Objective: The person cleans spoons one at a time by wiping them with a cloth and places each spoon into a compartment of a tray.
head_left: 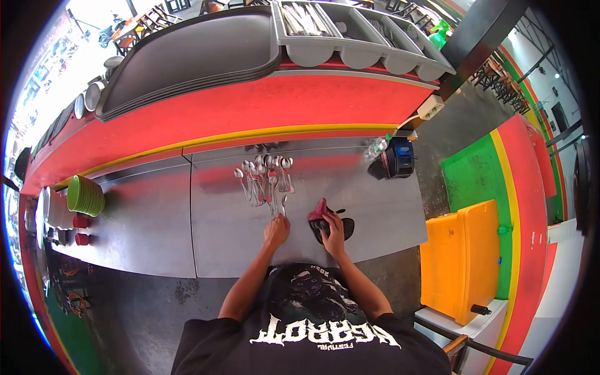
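My left hand (276, 232) is closed around the handle end of a spoon (284, 204), whose bowl points away from me. Just beyond it, a loose pile of spoons and forks (259, 175) lies on the metal table. To the right, my right hand (333, 232) has its fingers bent over a dark red cloth (319, 209). Under and beside that hand is a flat black item (348, 230) that I cannot make out clearly; my fingers hide part of it.
Green bowls (85, 195) are stacked at the table's left end, near red cups (82, 239). A plastic bottle (377, 147) and a dark blue case (400, 157) stand at the back right. Black trays (194, 53) and a grey cutlery holder (375, 49) rest on the red ledge.
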`<act>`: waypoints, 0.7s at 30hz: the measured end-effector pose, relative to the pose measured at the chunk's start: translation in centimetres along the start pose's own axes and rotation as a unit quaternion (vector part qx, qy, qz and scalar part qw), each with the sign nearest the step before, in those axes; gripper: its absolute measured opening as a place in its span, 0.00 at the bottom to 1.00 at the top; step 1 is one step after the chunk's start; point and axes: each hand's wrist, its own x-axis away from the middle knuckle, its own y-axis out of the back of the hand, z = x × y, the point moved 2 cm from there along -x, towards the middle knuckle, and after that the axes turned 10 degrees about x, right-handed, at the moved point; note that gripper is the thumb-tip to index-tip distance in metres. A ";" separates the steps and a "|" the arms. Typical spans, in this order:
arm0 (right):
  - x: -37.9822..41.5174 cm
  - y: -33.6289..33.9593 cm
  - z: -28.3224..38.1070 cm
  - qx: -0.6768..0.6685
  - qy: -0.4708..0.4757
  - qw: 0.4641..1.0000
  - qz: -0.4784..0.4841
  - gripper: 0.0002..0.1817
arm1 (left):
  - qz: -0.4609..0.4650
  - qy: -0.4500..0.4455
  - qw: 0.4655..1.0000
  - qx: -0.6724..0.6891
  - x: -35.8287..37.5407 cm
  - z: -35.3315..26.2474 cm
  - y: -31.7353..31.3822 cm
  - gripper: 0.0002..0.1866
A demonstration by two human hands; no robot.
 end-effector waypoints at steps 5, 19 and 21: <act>0.6 -0.3 2.3 -0.179 -0.153 0.972 -0.001 0.23 | 0.084 0.070 0.936 0.336 4.9 0.2 0.8 0.11; -1.1 -0.9 9.9 -0.415 -0.254 0.858 0.165 0.13 | 0.091 -0.123 0.920 0.361 8.1 -2.5 4.0 0.08; -1.2 -1.6 9.7 -0.421 -0.278 0.851 0.149 0.14 | 0.090 -0.115 0.928 0.342 8.2 -2.7 4.3 0.08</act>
